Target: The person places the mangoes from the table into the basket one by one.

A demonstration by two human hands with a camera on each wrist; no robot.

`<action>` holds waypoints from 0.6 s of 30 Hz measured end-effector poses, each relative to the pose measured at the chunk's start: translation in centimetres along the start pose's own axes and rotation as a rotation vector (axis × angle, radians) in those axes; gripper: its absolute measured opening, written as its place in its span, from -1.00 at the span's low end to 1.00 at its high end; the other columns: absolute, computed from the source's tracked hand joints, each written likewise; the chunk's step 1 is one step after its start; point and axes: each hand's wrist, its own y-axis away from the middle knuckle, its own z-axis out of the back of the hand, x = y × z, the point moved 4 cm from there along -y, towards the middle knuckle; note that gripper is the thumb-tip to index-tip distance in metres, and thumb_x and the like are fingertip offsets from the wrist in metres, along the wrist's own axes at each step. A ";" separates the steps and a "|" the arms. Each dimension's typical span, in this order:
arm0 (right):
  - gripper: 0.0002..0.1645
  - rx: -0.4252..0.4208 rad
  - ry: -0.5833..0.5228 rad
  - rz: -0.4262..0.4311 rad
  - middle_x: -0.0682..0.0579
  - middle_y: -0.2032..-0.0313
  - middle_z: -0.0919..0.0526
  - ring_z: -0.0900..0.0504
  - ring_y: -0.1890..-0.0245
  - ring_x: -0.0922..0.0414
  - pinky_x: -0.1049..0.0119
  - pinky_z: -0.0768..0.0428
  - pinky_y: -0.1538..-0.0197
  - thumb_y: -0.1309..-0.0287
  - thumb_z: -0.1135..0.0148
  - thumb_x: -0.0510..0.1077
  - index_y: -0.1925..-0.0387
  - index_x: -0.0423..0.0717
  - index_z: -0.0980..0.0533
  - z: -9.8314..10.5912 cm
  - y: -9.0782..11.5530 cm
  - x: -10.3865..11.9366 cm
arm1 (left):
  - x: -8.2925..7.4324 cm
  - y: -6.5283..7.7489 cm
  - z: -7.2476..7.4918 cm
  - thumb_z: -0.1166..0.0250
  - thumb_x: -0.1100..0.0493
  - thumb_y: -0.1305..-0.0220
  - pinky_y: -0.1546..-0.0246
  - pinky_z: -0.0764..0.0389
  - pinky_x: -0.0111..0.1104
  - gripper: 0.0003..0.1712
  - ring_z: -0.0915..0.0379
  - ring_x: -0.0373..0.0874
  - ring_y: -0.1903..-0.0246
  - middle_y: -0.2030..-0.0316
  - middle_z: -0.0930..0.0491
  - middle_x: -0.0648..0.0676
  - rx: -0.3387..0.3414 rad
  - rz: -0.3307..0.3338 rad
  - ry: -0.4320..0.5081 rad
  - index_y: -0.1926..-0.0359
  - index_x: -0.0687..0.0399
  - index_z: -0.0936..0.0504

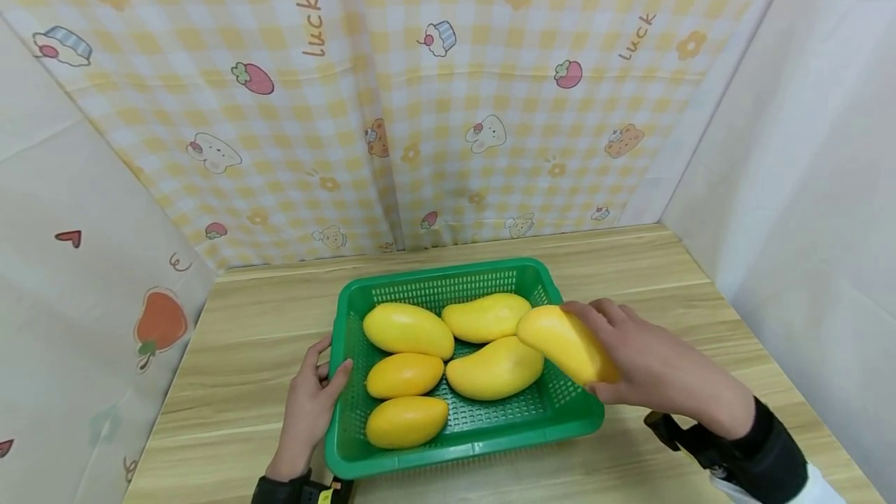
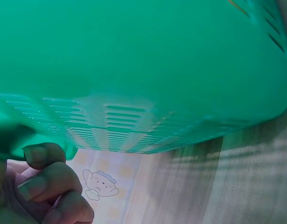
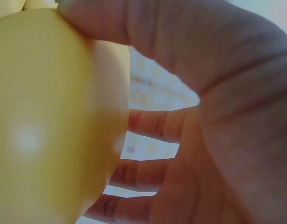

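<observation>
My right hand [image 1: 647,360] grips a yellow mango [image 1: 568,342] over the right end of a green plastic basket [image 1: 465,451]. Seen from the right wrist, the thumb lies across one side of the mango [image 3: 50,121] and the fingers [image 3: 148,175] reach round the other. At the basket's left rim, my left hand [image 1: 308,403] holds on, thumb on the rim. Its fingers [image 2: 59,179] are curled beside the outer wall in the left wrist view. Several more mangoes lie in the basket, among them a large one [image 1: 408,330] at back left and one [image 1: 406,422] at front left.
The basket stands on a wood-grain table [image 1: 245,348]. Behind it hangs a yellow checked cloth [image 1: 434,99] with printed figures. White cloth walls [image 1: 805,138] close in the left and right sides.
</observation>
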 end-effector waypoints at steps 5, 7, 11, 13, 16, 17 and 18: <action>0.04 0.044 0.037 0.081 -0.07 0.02 -0.42 -0.43 0.28 0.12 0.26 -0.53 0.35 0.23 -0.55 -0.02 -0.29 -0.13 -0.22 -0.8 -1.6 1.4 | 0.0 0.0 0.0 -0.17 0.16 -0.40 0.57 -0.64 -0.34 -0.40 -0.61 -0.15 0.52 0.24 -0.66 0.28 0.005 0.014 0.004 -0.35 0.22 -0.19; 0.05 0.065 0.072 0.114 -0.07 0.00 -0.42 -0.44 0.24 0.09 0.21 -0.53 0.34 0.24 -0.55 -0.02 -0.31 -0.11 -0.22 -1.1 -2.1 1.9 | -0.1 0.0 -0.1 -0.17 0.14 -0.40 0.57 -0.65 -0.33 -0.41 -0.62 -0.14 0.51 0.24 -0.66 0.28 0.002 0.015 0.007 -0.34 0.19 -0.20; 0.05 0.093 0.143 0.180 -0.07 -0.03 -0.40 -0.43 0.16 0.04 0.20 -0.50 0.35 0.22 -0.54 -0.01 -0.33 -0.08 -0.23 -1.7 -2.8 3.0 | -0.1 0.0 -0.1 -0.17 0.12 -0.40 0.56 -0.66 -0.32 -0.40 -0.62 -0.13 0.50 0.22 -0.65 0.29 0.002 0.025 -0.001 -0.34 0.18 -0.19; 0.05 0.102 0.163 0.207 -0.08 -0.04 -0.39 -0.42 0.17 0.03 0.25 -0.46 0.39 0.22 -0.54 -0.03 -0.33 -0.08 -0.23 -1.8 -3.1 3.4 | -0.1 0.0 0.0 -0.17 0.12 -0.40 0.56 -0.66 -0.32 -0.40 -0.62 -0.12 0.49 0.22 -0.65 0.29 0.002 0.030 -0.001 -0.34 0.18 -0.19; 0.04 0.120 0.173 0.239 -0.08 -0.01 -0.39 -0.36 0.24 0.07 0.31 -0.38 0.43 0.23 -0.55 -0.06 -0.31 -0.09 -0.24 -2.2 -3.5 4.0 | -0.2 0.0 0.0 -0.17 0.13 -0.40 0.55 -0.66 -0.32 -0.40 -0.62 -0.13 0.49 0.22 -0.65 0.29 0.001 0.038 0.001 -0.34 0.17 -0.19; 0.03 0.127 0.173 0.247 -0.08 0.01 -0.38 -0.34 0.26 0.07 0.33 -0.35 0.44 0.23 -0.55 -0.07 -0.31 -0.09 -0.24 -2.3 -3.6 4.1 | -0.2 0.0 0.0 -0.17 0.13 -0.40 0.55 -0.66 -0.32 -0.40 -0.63 -0.13 0.49 0.22 -0.65 0.29 0.002 0.040 0.002 -0.34 0.18 -0.19; 0.02 0.138 0.172 0.249 -0.07 0.02 -0.38 -0.31 0.27 0.08 0.34 -0.33 0.45 0.22 -0.54 -0.08 -0.31 -0.07 -0.23 -2.5 -3.7 4.2 | -0.2 0.0 0.0 -0.17 0.13 -0.40 0.55 -0.66 -0.33 -0.40 -0.63 -0.13 0.49 0.21 -0.65 0.29 0.003 0.041 0.004 -0.35 0.18 -0.19</action>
